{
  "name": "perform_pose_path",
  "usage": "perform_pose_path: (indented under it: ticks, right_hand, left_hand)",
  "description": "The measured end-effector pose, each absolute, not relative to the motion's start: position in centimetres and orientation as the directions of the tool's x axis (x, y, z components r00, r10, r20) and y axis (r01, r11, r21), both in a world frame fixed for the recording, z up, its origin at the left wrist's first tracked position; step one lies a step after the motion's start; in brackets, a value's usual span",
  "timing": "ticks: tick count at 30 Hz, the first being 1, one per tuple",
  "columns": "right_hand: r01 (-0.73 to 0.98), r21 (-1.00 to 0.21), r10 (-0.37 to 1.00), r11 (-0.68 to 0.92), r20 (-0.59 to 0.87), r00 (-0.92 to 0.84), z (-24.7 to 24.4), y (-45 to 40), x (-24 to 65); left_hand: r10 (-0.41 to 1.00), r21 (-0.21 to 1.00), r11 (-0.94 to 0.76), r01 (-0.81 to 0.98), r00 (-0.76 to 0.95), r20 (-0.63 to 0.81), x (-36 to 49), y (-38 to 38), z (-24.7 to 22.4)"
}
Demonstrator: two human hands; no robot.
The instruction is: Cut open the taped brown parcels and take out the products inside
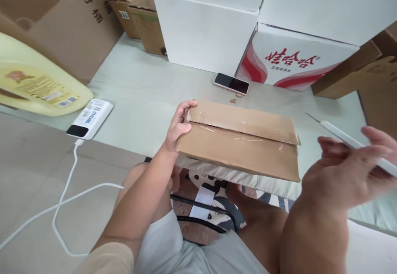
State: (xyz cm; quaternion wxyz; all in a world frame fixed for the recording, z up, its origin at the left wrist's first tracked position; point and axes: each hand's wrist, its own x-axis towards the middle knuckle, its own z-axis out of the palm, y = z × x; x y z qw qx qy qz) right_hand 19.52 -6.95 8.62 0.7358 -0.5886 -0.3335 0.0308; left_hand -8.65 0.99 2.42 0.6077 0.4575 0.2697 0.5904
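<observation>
My left hand (180, 128) grips the left end of a flat cardboard box (238, 152), thumb on top and fingers around the far corner. Clear tape runs along a seam across the box's upper face, and the seam looks parted. The box is tilted towards me at the table's near edge. To its right, my right hand (344, 170) is closed around a slim white-handled tool with a thin pointed metal tip (338, 132). That tip points left and away from me, apart from the box. Whether it is a blade or a spike I cannot make out.
On the pale table (133, 88) lie a phone (231, 84) and small cardboard scraps (233, 100). A white power bank (90, 119) with a cable (70, 183) sits left, beside a yellow bottle (40, 79). White cartons (206, 30) and brown boxes (145, 22) stand behind.
</observation>
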Motion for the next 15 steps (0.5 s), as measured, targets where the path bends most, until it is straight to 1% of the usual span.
perform_pose_path:
  ticks: [1,2,4,6,9,12,15]
  right_hand:
    - [0.337,-0.878,0.447,0.34,0.466,0.763,8.2,-6.8,18.9]
    - [0.307,-0.883,0.491,0.354,0.455,0.743,7.9,-6.8,18.4]
    - [0.23,-0.917,0.604,0.326,0.389,0.696,7.5,-6.8,17.7]
    - [0.192,-0.931,0.647,0.31,0.355,0.675,7.3,-6.9,17.1]
    - [0.131,-0.934,0.71,0.331,0.338,0.618,7.3,-7.2,16.3]
    - [0.091,-0.919,0.761,0.383,0.37,0.533,7.3,-7.5,15.4]
    - [0.135,-0.9,0.792,0.415,0.43,0.434,7.2,-7.5,15.2]
  left_hand:
    - [0.966,0.87,-0.115,-0.479,0.152,0.211,-8.8,1.1,2.4]
    - [0.966,0.868,-0.117,-0.483,0.146,0.211,-9.0,1.2,2.3]
    - [0.969,0.864,-0.13,-0.487,0.123,0.215,-9.5,1.3,2.3]
    - [0.972,0.856,-0.135,-0.498,0.1,0.212,-10.0,1.5,2.2]
    - [0.982,0.837,-0.12,-0.533,0.061,0.179,-10.5,1.6,2.0]
    - [0.988,0.819,-0.134,-0.558,-0.011,0.154,-10.8,1.5,1.8]
    - [0.985,0.811,-0.168,-0.561,-0.072,0.155,-11.0,1.4,1.8]
